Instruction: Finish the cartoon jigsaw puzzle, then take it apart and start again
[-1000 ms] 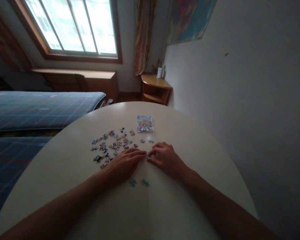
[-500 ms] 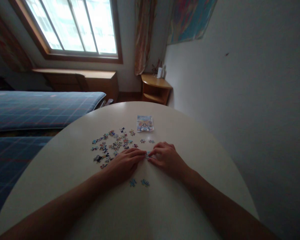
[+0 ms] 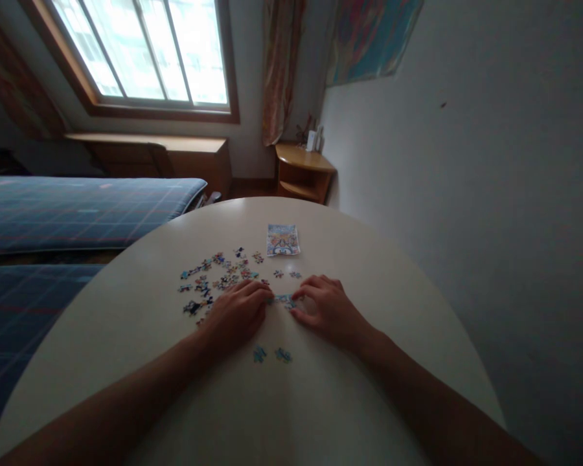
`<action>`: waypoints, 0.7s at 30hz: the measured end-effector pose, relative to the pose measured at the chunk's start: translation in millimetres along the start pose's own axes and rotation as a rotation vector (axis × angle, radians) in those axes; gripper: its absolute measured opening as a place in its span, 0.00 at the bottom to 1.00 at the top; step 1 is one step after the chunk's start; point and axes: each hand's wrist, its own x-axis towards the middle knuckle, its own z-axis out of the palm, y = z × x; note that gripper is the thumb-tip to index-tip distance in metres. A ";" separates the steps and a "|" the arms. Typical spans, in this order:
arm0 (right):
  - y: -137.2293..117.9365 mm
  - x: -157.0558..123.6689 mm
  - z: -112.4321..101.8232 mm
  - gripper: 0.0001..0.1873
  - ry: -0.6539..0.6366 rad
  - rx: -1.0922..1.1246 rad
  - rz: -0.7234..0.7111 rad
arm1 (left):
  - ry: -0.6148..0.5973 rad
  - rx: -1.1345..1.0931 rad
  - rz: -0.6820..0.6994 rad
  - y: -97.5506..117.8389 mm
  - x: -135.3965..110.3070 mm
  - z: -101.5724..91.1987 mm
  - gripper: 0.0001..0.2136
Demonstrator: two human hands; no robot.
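Observation:
My left hand [image 3: 236, 314] and my right hand [image 3: 326, 308] rest on the round white table [image 3: 369, 272], fingertips facing each other. Between them lies a short strip of joined blue puzzle pieces [image 3: 282, 299]; both hands' fingers curl down and pinch its ends. Several loose puzzle pieces [image 3: 214, 279] are scattered just beyond my left hand. Two small blue pieces [image 3: 271, 355] lie nearer me, between my wrists. A small printed picture card [image 3: 282, 239] lies farther back on the table.
A bed with a blue plaid cover [image 3: 78, 210] runs along the left of the table. A wooden corner shelf [image 3: 302, 171] stands by the white wall [image 3: 466, 162] at the right. A window [image 3: 146, 52] is behind.
My left hand has drawn back slightly to the left, so the joined blue pieces between my fingertips show more. The right hand has hardly moved.

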 end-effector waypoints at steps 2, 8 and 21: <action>0.0 0.4 -0.4 0.08 -0.005 0.020 0.024 | 0.004 0.022 -0.035 -0.7 0.3 -0.2 0.10; 1.5 2.0 1.7 0.08 -0.011 0.085 0.067 | 0.002 0.007 -0.033 -1.4 1.0 1.3 0.09; 7.7 4.0 5.5 0.08 -0.060 0.148 0.064 | -0.009 -0.016 -0.006 -5.1 1.8 1.2 0.09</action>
